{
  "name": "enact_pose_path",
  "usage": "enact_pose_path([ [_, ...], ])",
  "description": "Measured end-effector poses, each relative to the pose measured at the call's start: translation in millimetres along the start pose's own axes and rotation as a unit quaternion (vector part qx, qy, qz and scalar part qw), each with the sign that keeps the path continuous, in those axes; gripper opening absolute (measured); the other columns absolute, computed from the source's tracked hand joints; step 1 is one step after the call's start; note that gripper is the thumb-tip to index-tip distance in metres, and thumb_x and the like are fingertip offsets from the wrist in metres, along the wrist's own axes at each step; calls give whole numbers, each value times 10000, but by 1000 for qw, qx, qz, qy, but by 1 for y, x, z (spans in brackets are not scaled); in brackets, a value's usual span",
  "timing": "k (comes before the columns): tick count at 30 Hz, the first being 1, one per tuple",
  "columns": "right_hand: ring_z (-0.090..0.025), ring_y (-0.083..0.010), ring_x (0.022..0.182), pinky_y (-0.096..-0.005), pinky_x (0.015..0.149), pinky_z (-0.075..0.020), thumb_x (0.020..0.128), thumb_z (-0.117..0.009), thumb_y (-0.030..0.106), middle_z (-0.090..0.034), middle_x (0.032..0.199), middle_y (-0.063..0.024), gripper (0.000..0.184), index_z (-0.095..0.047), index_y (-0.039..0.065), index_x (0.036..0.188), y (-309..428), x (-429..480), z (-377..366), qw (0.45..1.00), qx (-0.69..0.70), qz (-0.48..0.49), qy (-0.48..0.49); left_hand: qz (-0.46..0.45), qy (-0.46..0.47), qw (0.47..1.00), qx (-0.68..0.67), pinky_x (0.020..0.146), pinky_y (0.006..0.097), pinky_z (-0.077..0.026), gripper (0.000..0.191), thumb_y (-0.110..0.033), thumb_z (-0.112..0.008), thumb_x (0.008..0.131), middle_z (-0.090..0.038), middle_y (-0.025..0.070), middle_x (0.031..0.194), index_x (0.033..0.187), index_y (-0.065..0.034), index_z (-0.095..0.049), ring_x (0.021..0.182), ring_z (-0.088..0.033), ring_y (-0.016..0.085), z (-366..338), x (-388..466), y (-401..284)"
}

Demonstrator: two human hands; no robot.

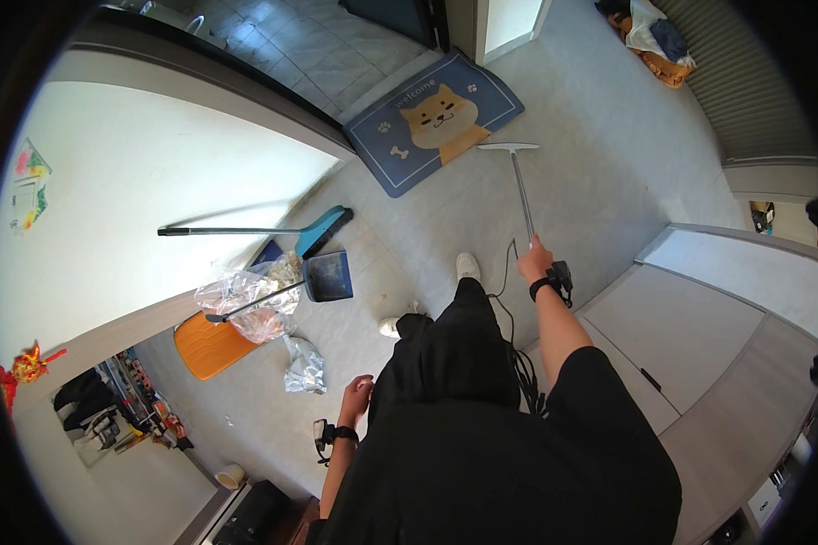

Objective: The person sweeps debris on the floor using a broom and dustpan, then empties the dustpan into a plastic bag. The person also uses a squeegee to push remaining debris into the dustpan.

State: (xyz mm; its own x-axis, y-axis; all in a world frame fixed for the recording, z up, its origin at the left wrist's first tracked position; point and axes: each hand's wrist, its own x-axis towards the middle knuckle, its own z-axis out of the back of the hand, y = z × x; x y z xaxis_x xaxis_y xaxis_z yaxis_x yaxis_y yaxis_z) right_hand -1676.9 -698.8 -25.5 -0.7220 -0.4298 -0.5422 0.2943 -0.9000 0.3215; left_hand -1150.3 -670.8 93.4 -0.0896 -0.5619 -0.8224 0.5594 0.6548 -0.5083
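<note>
My right hand point(536, 260) grips the metal pole of a floor squeegee point(522, 187). The wide, thin head point(508, 146) of this tool rests on the grey floor, at the edge of a blue doormat point(443, 116) with a cartoon dog on it. My left hand point(358, 394) hangs beside my thigh, fingers loosely curled, and nothing shows in it. On the floor to its left lies a crumpled silver bag point(305, 366). Both wrists wear a strapped-on device.
Against the left wall are a teal broom point(322, 231), a blue dustpan point(328, 276), clear plastic bags point(245, 289) and an orange board point(211, 347). A black cable point(506, 272) hangs by my right leg. White cabinets point(675, 320) stand at right; a bag point(661, 61) lies far right.
</note>
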Motion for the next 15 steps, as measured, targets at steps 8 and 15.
enact_pose_path([
  [8, -630, -430, 915, -483, 770, -518, 832, -517, 71, -643, 978, -270, 528, -479, 115, 1357, 24, -12, -1, 999, -4, 38, 28, -37, 40, 998, 28, 792, 284, -501, 330, -161, -550, 900, -671, 110, 976, 1162, 36, -588, 889, -631, 171, -16, 11, -36],
  [15, -622, -422, 936, -490, 796, -504, 834, -541, 102, -645, 1003, -256, 507, -490, 119, 1338, 43, -12, -20, 999, 22, 34, 20, -16, 45, 998, 35, 712, 288, -506, 334, -158, -539, 900, -663, 103, 942, 1195, -3, -567, 824, -621, 160, -20, 7, -76],
])
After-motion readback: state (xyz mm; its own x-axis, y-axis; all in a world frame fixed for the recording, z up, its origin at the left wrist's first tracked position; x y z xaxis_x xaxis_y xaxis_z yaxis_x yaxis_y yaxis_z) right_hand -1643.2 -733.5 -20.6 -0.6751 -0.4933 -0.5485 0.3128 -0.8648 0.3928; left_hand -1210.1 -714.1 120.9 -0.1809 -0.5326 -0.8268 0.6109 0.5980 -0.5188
